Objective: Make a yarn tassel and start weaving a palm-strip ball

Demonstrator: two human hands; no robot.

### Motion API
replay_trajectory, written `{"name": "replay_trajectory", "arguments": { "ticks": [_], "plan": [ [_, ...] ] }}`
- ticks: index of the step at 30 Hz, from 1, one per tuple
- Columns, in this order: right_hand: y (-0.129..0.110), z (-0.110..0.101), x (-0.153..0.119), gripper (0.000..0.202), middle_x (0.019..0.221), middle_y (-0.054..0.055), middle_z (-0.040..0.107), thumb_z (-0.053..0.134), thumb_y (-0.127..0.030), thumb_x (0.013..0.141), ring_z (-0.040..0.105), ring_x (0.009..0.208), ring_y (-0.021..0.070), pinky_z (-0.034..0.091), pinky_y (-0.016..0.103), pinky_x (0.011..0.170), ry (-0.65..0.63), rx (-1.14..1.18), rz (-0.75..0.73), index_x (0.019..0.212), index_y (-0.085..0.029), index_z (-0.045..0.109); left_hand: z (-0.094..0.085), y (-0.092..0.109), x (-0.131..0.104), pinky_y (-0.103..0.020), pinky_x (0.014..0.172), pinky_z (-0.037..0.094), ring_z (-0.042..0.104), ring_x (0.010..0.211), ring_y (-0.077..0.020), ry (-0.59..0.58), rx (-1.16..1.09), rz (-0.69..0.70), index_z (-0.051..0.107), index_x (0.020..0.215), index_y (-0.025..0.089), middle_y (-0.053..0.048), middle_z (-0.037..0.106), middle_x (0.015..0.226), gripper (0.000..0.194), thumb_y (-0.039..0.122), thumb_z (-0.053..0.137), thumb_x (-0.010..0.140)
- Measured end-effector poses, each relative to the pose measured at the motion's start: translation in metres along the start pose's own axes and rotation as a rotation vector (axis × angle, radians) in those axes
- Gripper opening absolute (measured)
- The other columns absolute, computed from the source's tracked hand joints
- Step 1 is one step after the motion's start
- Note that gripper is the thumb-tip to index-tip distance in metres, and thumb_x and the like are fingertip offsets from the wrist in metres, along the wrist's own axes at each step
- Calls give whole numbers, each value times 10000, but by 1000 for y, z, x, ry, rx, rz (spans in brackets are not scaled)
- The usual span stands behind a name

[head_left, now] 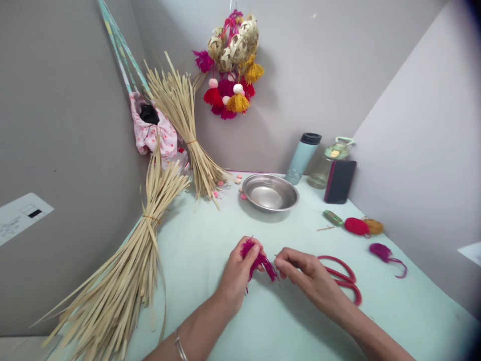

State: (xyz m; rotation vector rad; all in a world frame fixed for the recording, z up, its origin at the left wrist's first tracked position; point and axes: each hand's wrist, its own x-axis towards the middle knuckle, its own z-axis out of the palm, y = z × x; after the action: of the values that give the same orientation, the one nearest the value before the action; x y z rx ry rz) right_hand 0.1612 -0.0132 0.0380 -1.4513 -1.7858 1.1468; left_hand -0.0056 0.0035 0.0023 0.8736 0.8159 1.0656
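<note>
Silver bangle (181, 349) up front, left hand (240, 263) gripping magenta yarn (269, 269)! Right hand (306, 269) pinches just beside it, on what I can't tell.

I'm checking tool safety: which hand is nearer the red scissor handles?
Right. The right hand is immediately left of the red scissor handles, partly covering them from view; the left hand is farther left, holding magenta yarn.
</note>
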Motion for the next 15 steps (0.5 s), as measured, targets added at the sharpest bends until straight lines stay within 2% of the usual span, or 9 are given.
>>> {"name": "replay_trajectory", "arguments": {
  "ticks": [3, 9, 15],
  "plan": [
    [2, -2, 1, 334, 647, -25, 479, 491, -470, 924, 405, 607, 136, 317, 269, 573, 61, 34, 27, 740, -201, 562, 0, -3, 0, -225, 694, 424, 506, 688, -108, -13, 51, 36, 536, 850, 187, 5, 548, 787, 237, 418, 580, 875],
    [0, -1, 2, 230, 715, 2, 584, 542, -385, 895, 486, 666, 157, 363, 282, 625, -64, 71, 11, 770, -200, 595, 0, -2, 0, -235, 699, 434, 513, 687, -117, -53, 129, 62, 546, 845, 187, 12, 540, 762, 241, 424, 589, 861],
    [3, -2, 2, 170, 710, -1, 565, 541, -357, 887, 485, 675, 164, 366, 286, 626, 48, 70, 11, 812, -208, 572, 0, -9, 1, -251, 667, 442, 505, 658, -114, -117, 161, 42, 556, 829, 174, 12, 528, 745, 219, 383, 624, 837]
  ]
}}
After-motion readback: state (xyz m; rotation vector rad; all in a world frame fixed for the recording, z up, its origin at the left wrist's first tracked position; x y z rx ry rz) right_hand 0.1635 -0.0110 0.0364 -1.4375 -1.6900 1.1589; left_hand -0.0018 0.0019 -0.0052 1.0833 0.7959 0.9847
